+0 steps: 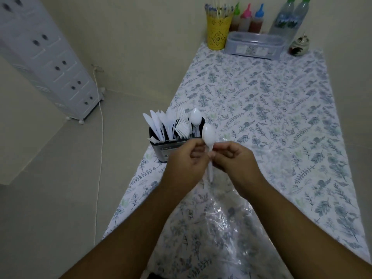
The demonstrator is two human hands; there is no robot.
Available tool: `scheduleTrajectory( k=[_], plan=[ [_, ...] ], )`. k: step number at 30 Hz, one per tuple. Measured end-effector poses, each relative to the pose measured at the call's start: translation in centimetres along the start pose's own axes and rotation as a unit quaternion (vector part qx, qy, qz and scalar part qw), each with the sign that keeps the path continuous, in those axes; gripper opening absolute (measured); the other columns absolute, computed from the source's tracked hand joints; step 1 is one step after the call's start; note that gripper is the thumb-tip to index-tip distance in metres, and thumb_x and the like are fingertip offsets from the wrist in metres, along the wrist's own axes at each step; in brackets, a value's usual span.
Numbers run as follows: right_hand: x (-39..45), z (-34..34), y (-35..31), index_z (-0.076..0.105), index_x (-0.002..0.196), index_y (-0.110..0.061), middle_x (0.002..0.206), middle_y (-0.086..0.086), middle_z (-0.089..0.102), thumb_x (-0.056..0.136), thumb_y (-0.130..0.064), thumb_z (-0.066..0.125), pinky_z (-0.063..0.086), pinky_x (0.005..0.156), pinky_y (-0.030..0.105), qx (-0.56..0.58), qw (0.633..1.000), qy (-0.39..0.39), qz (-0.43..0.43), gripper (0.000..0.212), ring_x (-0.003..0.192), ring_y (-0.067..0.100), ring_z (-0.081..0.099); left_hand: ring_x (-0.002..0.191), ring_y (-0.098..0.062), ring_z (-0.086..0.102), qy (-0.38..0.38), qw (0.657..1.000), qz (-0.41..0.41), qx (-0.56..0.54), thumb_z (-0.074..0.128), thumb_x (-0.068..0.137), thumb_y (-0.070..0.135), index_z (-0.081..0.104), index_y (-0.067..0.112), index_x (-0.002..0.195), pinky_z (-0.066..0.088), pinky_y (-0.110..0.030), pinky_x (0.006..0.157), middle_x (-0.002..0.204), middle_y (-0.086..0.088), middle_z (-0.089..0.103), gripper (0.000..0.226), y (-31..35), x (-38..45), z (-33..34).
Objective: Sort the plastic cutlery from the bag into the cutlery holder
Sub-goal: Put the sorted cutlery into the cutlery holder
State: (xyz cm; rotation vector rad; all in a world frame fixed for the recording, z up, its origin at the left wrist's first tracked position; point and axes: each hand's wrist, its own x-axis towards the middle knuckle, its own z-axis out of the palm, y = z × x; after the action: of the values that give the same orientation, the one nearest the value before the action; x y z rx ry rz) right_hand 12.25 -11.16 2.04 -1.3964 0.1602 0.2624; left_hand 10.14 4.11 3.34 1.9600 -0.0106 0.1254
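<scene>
Over tablecloth (271, 93), spoon (209, 137) between hands.

**Spoon up, holder nearly full**

A white plastic spoon (209, 137) stands upright, bowl on top, handle pointing down, just in front of the cutlery holder (167, 150). That dark holder sits at the near left edge of the table, packed in groups: knives (156, 123) left, forks (182, 127) middle, a spoon (194, 117) right. The clear plastic bag (217, 222) lies flat and crinkled nearest the camera.

No legible text on cutlery holder (165, 151)
</scene>
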Motion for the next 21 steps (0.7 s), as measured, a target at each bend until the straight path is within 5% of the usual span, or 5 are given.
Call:
scheduleTrajectory(
  k=[8,14,21],
  plan=[
    [6.9,3.0,-6.0,0.072,0.107,-0.016,0.101,0.008,0.079,0.085,0.002,0.077,0.062,0.09,0.04,-0.076,0.989,-0.002,-0.13,0.029,0.098,0.02,0.076,0.079,0.012,0.064,0.025,0.995,0.071,0.07,0.071,0.091,0.012,0.07,0.009,0.109,0.047,-0.003,0.072,0.089,0.009,0.07,0.018,2.8,9.3,-3.2],
    [8.6,2.8,-4.0,0.074,0.101,-0.017,0.095,0.002,0.078,0.084,0.0,0.078,0.061,0.091,0.037,-0.154,0.98,0.014,-0.129,0.023,0.094,0.016,0.076,0.069,0.013,0.061,0.0,0.993,0.043,0.113,0.068,0.093,0.012,0.069,0.009,0.108,0.043,-0.003,0.063,0.083,0.015,0.066,0.015,0.7,9.8,-2.8],
    [8.4,2.4,-2.4,0.08,0.105,-0.018,0.09,-0.005,0.077,0.086,-0.019,0.08,0.053,0.077,0.019,-0.335,0.937,0.041,-0.092,0.019,0.083,0.004,0.07,0.077,-0.021,0.063,-0.03,0.976,0.013,0.217,0.069,0.087,0.014,0.073,0.006,0.1,0.053,-0.041,0.076,0.088,-0.007,0.069,0.016,-0.5,9.7,-1.9]
  ],
)
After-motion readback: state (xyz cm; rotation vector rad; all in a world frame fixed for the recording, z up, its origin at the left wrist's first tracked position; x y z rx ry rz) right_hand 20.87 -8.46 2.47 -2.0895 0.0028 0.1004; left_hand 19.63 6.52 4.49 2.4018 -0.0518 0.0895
